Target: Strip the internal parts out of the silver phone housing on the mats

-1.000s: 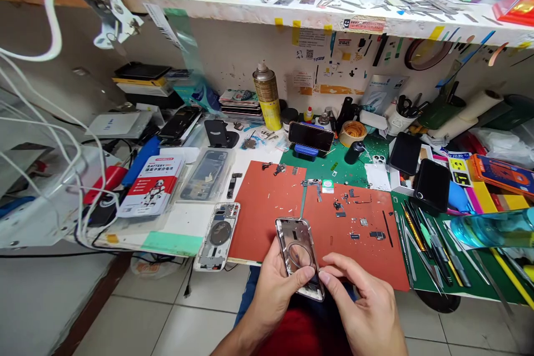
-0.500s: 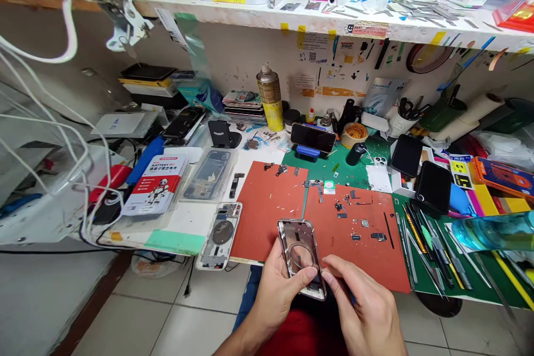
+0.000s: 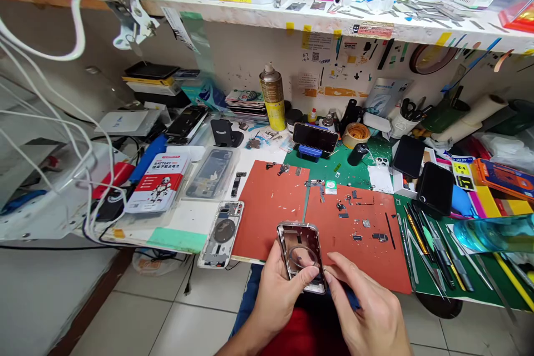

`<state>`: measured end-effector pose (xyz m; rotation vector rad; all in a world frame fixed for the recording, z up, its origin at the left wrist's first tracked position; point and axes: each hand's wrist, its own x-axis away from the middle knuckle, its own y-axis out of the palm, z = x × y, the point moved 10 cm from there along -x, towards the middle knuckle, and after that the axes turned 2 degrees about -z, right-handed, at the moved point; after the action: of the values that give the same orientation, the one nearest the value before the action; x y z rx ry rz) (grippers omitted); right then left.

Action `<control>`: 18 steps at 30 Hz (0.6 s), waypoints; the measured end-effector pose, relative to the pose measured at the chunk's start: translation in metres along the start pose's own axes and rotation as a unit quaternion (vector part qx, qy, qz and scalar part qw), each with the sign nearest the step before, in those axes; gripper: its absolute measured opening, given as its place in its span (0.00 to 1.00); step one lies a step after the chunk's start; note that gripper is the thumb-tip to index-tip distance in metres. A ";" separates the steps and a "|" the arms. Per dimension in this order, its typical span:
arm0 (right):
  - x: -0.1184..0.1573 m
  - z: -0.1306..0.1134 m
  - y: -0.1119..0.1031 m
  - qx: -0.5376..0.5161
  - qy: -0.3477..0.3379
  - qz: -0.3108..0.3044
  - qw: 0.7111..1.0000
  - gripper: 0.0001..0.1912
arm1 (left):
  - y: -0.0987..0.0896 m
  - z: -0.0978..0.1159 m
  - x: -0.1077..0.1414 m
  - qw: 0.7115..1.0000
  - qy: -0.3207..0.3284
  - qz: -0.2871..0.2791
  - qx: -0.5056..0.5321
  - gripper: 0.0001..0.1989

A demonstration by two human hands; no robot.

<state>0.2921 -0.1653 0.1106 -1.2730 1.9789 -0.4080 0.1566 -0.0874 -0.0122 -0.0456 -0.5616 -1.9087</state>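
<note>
My left hand (image 3: 278, 292) is wrapped round a hollow phone frame (image 3: 301, 238), thumb across its lower face. A pale ring shows on the dark inner side of the frame, which is tilted above the front edge of the bench. At the frame's right edge, my right hand (image 3: 367, 303) has its thumb and forefinger brought together. A tiny bright spot shows at those fingertips, too small to name. To the left lies a second phone housing (image 3: 222, 233) with a dark round coil. Small phone parts (image 3: 357, 212) are scattered over the reddish-brown mat (image 3: 271, 222).
Tweezers and other slim tools (image 3: 438, 250) lie on the green mat at right, by a blue bottle (image 3: 492, 233). Two dark phones rest behind them. A battery box (image 3: 161, 183) and white cables (image 3: 89, 178) occupy the left. A loaded shelf (image 3: 250, 14) hangs above.
The view has shifted slightly. The phone frame is tilted a little more, its top edge showing more. My right fingertips have moved slightly up along its right edge.
</note>
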 end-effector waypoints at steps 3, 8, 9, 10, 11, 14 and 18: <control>-0.004 -0.003 -0.002 0.004 -0.010 -0.008 1.000 0.14 | 0.000 0.000 0.000 1.000 0.000 0.001 0.000 0.19; -0.005 -0.006 0.001 0.026 -0.031 -0.034 0.999 0.13 | 0.001 0.000 0.001 1.000 0.002 0.000 0.000 0.19; -0.004 -0.006 0.002 0.033 -0.036 -0.036 0.998 0.14 | 0.001 0.000 0.001 1.000 0.003 0.000 0.000 0.19; -0.004 -0.007 0.003 0.040 -0.039 -0.039 0.998 0.14 | 0.001 0.000 0.001 1.000 0.003 0.002 0.000 0.19; -0.003 -0.007 0.004 0.046 -0.042 -0.040 0.997 0.14 | 0.001 0.000 0.001 1.000 0.002 0.003 0.000 0.19; 0.000 -0.007 0.006 0.057 -0.047 -0.043 0.996 0.15 | 0.000 -0.001 0.001 1.000 -0.001 0.008 -0.003 0.19; 0.004 -0.001 0.009 0.071 -0.049 -0.052 0.995 0.18 | -0.002 -0.004 0.004 1.000 -0.006 0.022 -0.006 0.19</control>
<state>0.2848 -0.1649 0.1048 -1.2848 1.7737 -0.5178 0.1542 -0.0915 -0.0153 -0.0771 -0.5539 -1.8696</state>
